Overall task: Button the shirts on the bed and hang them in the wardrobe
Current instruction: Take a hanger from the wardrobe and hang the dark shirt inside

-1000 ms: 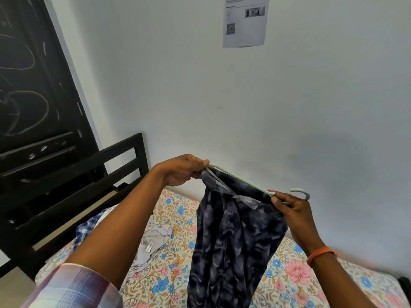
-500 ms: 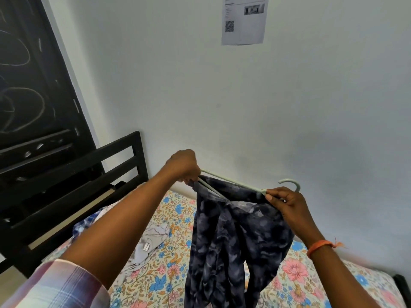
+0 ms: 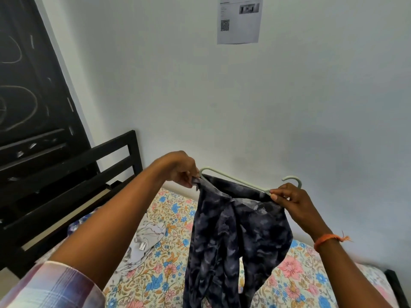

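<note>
Left hand (image 3: 181,170) pinches the dark navy patterned shirt (image 3: 233,236) shoulder, apparently over the pale green plastic hanger (image 3: 235,180) tip; right hand (image 3: 293,203) pinches the hook neck; hanger lies crosswise between them.

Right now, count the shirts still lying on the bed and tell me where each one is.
2, apart from the dark patterned shirt held up on the hanger. A grey shirt lies crumpled mid-bed; a blue checked shirt shows beside the footboard. The arms may hide more.

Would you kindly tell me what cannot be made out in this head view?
- Dark patterned shirt: buttons hidden in bunched folds; hem cut off by the bottom edge.
- Hanger: far arm hidden inside the shirt.
- Wall notice: print too small; top cut off.
- Blue checked garment: mostly hidden behind the left arm.
</note>
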Action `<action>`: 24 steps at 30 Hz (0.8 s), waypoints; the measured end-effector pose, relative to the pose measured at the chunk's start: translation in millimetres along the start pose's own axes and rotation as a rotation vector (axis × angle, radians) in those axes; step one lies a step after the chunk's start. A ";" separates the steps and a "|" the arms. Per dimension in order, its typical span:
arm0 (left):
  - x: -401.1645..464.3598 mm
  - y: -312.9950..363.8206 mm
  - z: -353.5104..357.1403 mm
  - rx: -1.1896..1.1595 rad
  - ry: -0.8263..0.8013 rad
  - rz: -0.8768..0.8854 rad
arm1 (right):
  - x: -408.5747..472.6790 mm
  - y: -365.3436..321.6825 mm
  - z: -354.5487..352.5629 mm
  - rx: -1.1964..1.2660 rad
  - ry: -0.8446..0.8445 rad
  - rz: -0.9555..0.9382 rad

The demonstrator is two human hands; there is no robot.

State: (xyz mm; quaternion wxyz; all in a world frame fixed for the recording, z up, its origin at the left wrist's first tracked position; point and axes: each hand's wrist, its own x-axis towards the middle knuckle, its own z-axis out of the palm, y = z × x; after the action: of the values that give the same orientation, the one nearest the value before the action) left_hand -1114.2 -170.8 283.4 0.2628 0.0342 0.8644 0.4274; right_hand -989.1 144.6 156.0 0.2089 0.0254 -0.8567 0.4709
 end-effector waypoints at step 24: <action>-5.2 -9.2 13.3 -0.322 -0.214 0.559 | -11.5 2.9 31.7 -0.055 0.171 0.181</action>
State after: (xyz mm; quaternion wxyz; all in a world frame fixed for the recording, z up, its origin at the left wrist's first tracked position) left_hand -1101.9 -168.6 272.1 0.2267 0.2727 0.7102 0.6081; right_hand -990.0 118.6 134.4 0.2384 -0.0980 -0.8472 0.4646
